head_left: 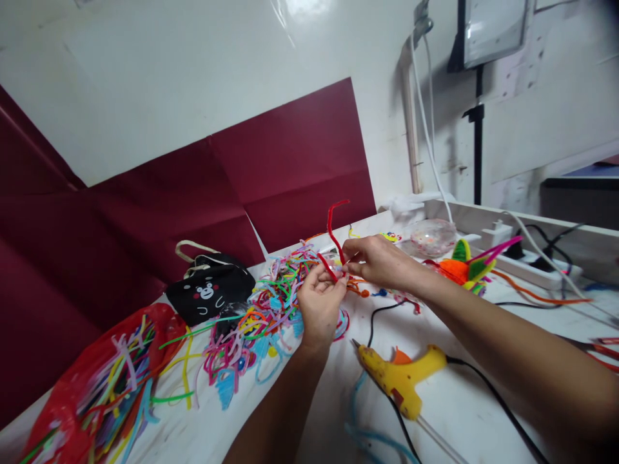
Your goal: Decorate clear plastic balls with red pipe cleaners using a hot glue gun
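A red pipe cleaner (331, 224), bent and pointing upward, is pinched by my right hand (374, 261). My left hand (322, 296) is closed on its lower part, where a short red length slants across the fingers. Both hands meet above the white table, close to a heap of colourful pipe cleaners (275, 296). Whether the two red lengths are one piece is hidden by my fingers. A yellow glue gun (403, 374) lies on the table below my right forearm, its nozzle pointing to the upper left.
A red plastic bag (72, 386) full of pipe cleaners lies at left, beside a black pouch (207, 290). A power strip (532, 267), cords and an orange-and-green pipe-cleaner piece (459, 267) are at right. Behind them stands a clear bowl (432, 235).
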